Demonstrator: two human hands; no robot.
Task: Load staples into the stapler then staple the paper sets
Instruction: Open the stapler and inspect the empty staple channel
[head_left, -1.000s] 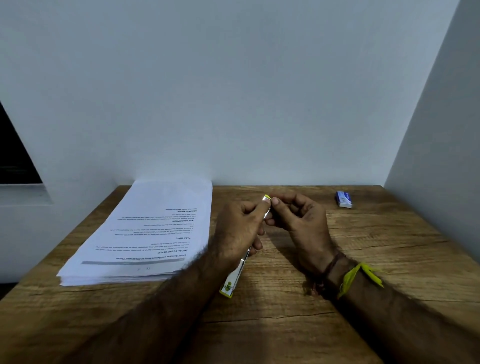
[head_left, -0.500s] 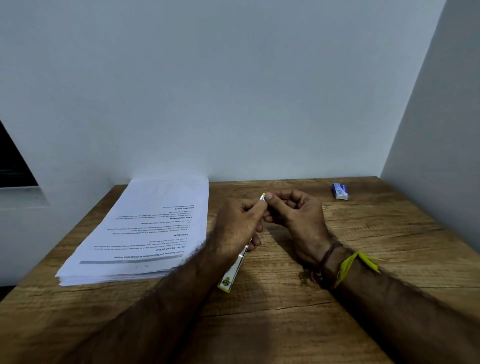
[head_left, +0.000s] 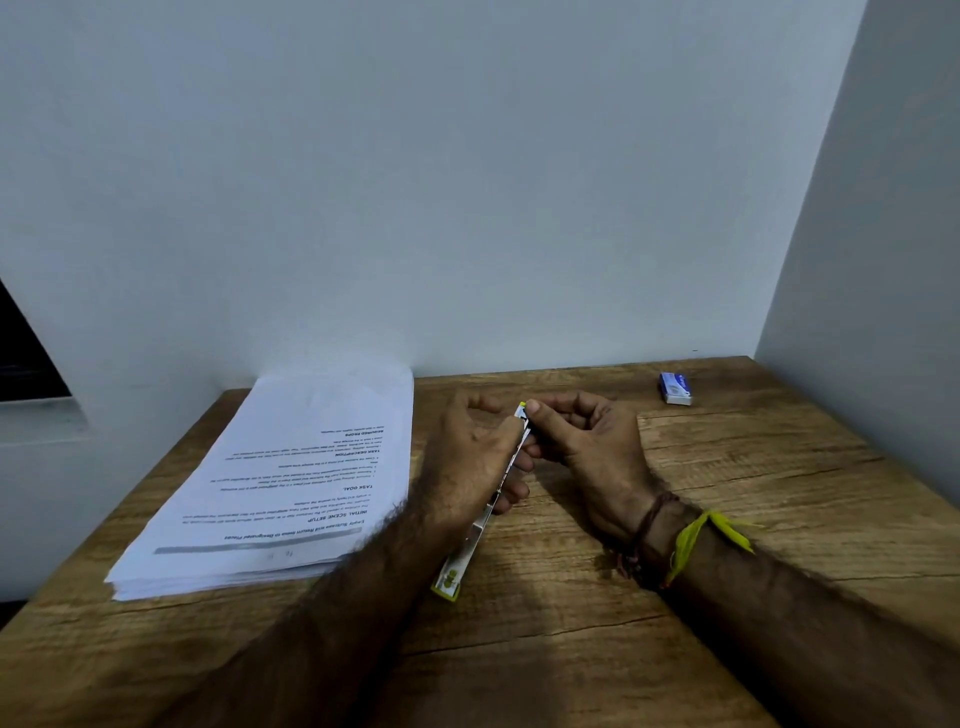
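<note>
The wooden table (head_left: 727, 519) carries the paper stack (head_left: 291, 467) at left, untouched. Above it, the left hand (head_left: 467, 457) stays curled around the stapler (head_left: 470, 545), and the right hand (head_left: 587, 441) has shifted its pinch onto the front tip; loading seems unfinished. The staple box (head_left: 676, 388) lies well apart, nothing blocking.

You are looking at a brown table (head_left: 727, 493) showing a wood-grain pattern with dark streaks. At far left, the paper stack (head_left: 291, 467) is showing white with black printed lines and one grey bar. The stapler (head_left: 470, 545) is showing white and silver with yellow-green at both ends. At far right, the small box (head_left: 676, 387) is showing blue and white. On your right wrist, a yellow thread (head_left: 696, 540) and a brown cord (head_left: 649, 519) are showing. The wall (head_left: 467, 182) is showing plain pale grey.
</note>
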